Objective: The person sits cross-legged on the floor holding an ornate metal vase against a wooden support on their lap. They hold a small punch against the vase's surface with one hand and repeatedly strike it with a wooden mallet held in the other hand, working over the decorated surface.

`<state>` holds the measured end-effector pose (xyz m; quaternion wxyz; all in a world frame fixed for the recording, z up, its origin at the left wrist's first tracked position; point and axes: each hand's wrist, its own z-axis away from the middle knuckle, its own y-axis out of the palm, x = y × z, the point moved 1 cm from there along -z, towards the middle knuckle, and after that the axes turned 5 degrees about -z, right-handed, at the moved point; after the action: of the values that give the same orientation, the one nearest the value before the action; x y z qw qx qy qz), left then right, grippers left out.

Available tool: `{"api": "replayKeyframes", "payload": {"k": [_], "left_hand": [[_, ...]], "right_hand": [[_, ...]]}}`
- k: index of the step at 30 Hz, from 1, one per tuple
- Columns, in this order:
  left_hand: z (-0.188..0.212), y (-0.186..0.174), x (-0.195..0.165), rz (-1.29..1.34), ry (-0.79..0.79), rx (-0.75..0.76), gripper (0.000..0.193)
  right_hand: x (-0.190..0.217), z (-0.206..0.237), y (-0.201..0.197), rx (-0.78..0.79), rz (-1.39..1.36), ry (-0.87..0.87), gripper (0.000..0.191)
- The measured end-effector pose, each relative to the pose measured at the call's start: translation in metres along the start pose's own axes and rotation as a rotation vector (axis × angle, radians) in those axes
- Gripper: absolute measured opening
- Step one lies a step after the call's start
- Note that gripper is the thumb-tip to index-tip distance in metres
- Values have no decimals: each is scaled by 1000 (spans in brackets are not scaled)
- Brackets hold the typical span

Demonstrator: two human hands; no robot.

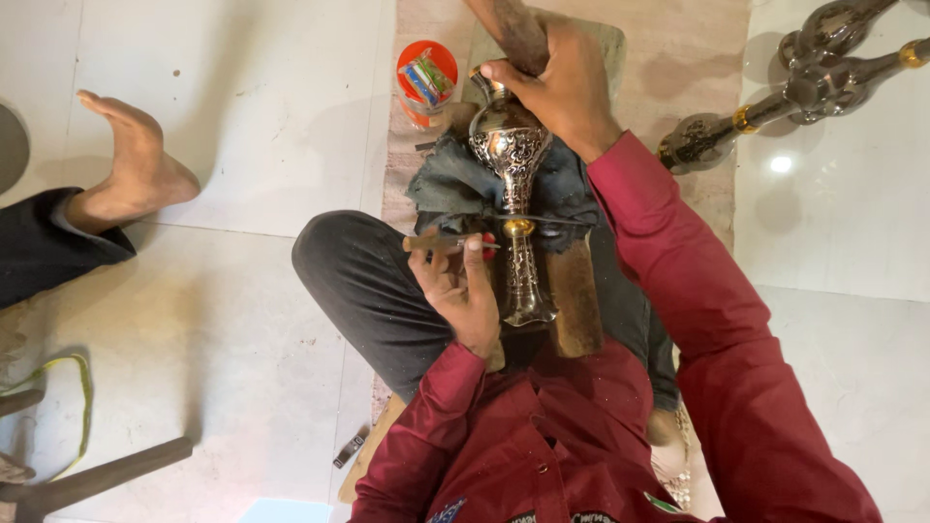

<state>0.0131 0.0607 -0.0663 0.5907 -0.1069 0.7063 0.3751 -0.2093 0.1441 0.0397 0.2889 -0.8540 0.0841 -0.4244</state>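
Note:
An ornate silver metal vessel (513, 155) with a slim engraved stem and a brass ring lies lengthwise over a dark cloth (450, 184) on my lap. My right hand (562, 82) is closed around its narrow upper end, next to a brown wooden piece (513, 29) at the top edge. My left hand (460, 286) pinches a thin metal tool with a wooden handle (441, 243). The tool lies crosswise over the stem at the brass ring. A wooden block (576, 291) sits under the stem's lower end.
An orange cup (426, 82) holding small packets stands left of the vessel. Similar dark metal pieces (775, 107) lie on the tiled floor at top right. Another person's bare foot (136, 165) rests at left. A wooden handle (97, 475) and a yellow cord (77, 387) lie bottom left.

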Motion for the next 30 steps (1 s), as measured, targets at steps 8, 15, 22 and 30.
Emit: {"api": "replayKeyframes", "payload": {"k": [8, 15, 22, 30], "left_hand": [[-21, -13, -4, -62, -191, 200, 51], [-24, -13, -1, 58, -250, 197, 55], [-27, -14, -1, -9, -253, 196, 56], [-22, -17, 7, -52, -173, 144, 55]], "right_hand": [[17, 30, -47, 237, 369, 86, 49], [60, 32, -98, 751, 738, -82, 65], [109, 10, -104, 817, 867, -336, 68], [132, -23, -81, 912, 911, -507, 70]]}}
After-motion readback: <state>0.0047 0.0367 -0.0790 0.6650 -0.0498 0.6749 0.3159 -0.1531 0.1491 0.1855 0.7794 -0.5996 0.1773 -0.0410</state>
